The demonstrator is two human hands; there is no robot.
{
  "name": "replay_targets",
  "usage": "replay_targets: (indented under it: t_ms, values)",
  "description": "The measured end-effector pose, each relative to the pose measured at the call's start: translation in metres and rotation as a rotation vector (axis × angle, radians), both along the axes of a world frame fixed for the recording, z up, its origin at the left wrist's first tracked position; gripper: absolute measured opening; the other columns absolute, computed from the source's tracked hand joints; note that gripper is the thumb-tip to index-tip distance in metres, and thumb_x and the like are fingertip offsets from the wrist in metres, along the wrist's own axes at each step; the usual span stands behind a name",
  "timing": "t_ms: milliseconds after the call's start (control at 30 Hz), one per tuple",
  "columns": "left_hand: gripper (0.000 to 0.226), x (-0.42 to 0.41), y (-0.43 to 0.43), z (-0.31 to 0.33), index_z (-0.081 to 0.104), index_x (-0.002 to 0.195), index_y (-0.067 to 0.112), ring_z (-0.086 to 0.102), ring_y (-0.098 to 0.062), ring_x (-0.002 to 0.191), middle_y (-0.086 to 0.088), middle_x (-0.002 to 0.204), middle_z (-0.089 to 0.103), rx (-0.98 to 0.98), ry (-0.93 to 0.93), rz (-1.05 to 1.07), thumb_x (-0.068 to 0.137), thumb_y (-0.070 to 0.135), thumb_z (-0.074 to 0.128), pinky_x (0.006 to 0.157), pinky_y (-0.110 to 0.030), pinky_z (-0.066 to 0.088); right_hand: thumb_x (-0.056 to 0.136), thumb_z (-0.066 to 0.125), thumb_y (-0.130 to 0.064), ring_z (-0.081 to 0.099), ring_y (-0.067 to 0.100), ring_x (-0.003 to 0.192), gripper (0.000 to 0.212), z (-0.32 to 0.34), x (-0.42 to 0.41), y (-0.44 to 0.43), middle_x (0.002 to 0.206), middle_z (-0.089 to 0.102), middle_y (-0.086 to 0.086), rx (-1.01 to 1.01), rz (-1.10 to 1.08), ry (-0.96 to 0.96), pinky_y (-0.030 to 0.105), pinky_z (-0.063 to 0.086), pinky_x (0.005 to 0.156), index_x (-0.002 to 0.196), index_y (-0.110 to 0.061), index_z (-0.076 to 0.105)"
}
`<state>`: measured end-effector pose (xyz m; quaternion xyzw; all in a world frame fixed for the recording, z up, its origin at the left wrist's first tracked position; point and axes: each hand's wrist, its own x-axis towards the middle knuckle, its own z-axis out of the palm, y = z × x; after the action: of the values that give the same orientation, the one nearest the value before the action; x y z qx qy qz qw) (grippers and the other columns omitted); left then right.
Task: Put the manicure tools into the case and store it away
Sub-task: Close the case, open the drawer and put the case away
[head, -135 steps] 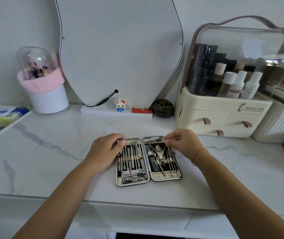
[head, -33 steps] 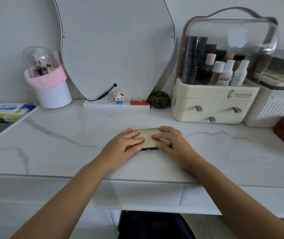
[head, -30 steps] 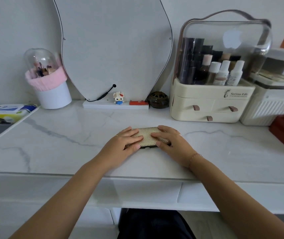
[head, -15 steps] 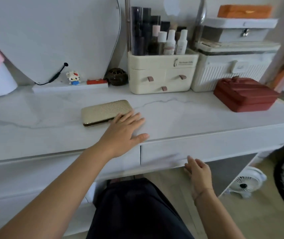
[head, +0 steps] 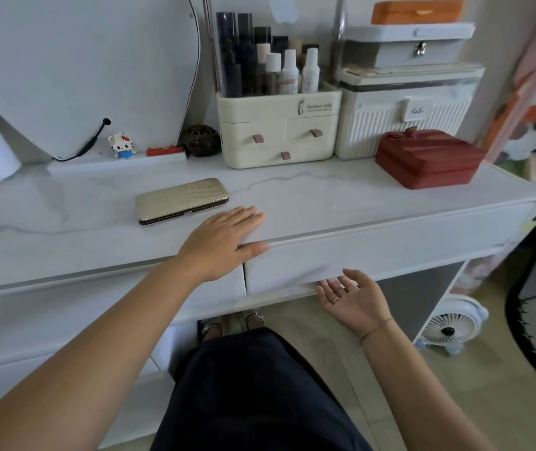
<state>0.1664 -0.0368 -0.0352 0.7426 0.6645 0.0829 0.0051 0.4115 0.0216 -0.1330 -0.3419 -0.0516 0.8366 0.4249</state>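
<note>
The gold textured manicure case (head: 182, 200) lies closed on the white marble vanity top (head: 325, 196), left of centre; its tools are hidden inside. My left hand (head: 224, 242) rests flat on the top's front edge, just right of and below the case, apart from it and holding nothing. My right hand (head: 354, 297) is palm up under the lower edge of the right drawer front (head: 390, 252), fingers spread and curled upward, fingertips at the drawer's bottom lip. The drawer front sits flush with the top's edge.
A cream cosmetics organizer (head: 278, 131) with small drawers, a ribbed white box (head: 406, 109) and a red case (head: 429, 157) stand at the back right. A mirror (head: 81, 66) leans at the back left. A small fan (head: 452, 327) sits on the floor.
The open case was closed and both hands left it. The view swung right; my left hand slid to the top's edge and my right hand dropped under the drawer front, turning palm up.
</note>
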Motion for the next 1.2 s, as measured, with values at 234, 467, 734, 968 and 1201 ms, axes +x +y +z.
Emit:
replay_targets:
  t_ms: [234, 467, 734, 968, 1201]
  values:
    - [0.071, 0.017, -0.002, -0.001, 0.015, 0.149, 0.03, 0.002, -0.006, 0.145, 0.01, 0.158, 0.008, -0.036, -0.063, 0.037, 0.088, 0.064, 0.023, 0.119, -0.032, 0.0, 0.088, 0.053, -0.024, 0.056, 0.022, 0.094, 0.026, -0.01, 0.02, -0.011, 0.103, 0.051, 0.01, 0.074, 0.024, -0.275, 0.031, 0.051, 0.07, 0.107, -0.007, 0.052]
    - [0.064, 0.065, 0.004, -0.002, 0.022, 0.147, 0.031, 0.002, -0.008, 0.145, 0.009, 0.158, 0.011, 0.011, -0.128, 0.018, 0.09, 0.06, 0.034, 0.117, -0.039, -0.003, 0.083, 0.058, -0.045, 0.036, 0.023, 0.123, 0.047, 0.041, 0.07, -0.008, 0.131, 0.04, 0.006, 1.013, -0.452, -1.647, 0.046, 0.027, 0.108, 0.121, -0.018, 0.049]
    - [0.093, 0.082, -0.005, -0.008, 0.001, 0.15, 0.028, -0.006, -0.016, 0.146, 0.004, 0.159, -0.006, -0.031, 0.046, 0.075, 0.077, 0.079, 0.027, 0.117, -0.046, -0.003, 0.081, 0.018, -0.063, 0.048, 0.02, 0.115, 0.063, 0.05, 0.087, 0.0, 0.106, 0.059, -0.002, 1.295, -0.11, -1.909, 0.04, 0.018, 0.111, 0.095, -0.027, 0.068]
    - [0.095, 0.089, -0.01, -0.003, 0.003, 0.15, 0.028, -0.006, -0.018, 0.146, 0.003, 0.159, -0.004, -0.052, 0.023, 0.092, 0.071, 0.081, 0.008, 0.117, -0.049, -0.003, 0.082, 0.007, -0.069, 0.057, 0.015, 0.069, 0.081, 0.066, 0.103, -0.007, 0.064, 0.063, 0.0, 1.18, -0.128, -2.047, 0.031, 0.022, 0.084, 0.057, -0.013, 0.06]
    - [0.099, 0.088, -0.009, -0.004, 0.006, 0.149, 0.028, -0.004, -0.017, 0.146, 0.003, 0.159, -0.002, -0.025, 0.022, 0.081, 0.065, 0.08, 0.004, 0.117, -0.049, -0.002, 0.081, 0.01, -0.073, 0.055, 0.019, 0.056, 0.085, 0.061, 0.124, -0.026, 0.055, 0.06, 0.006, 1.181, -0.137, -1.979, 0.035, 0.039, 0.074, 0.053, -0.006, 0.055]
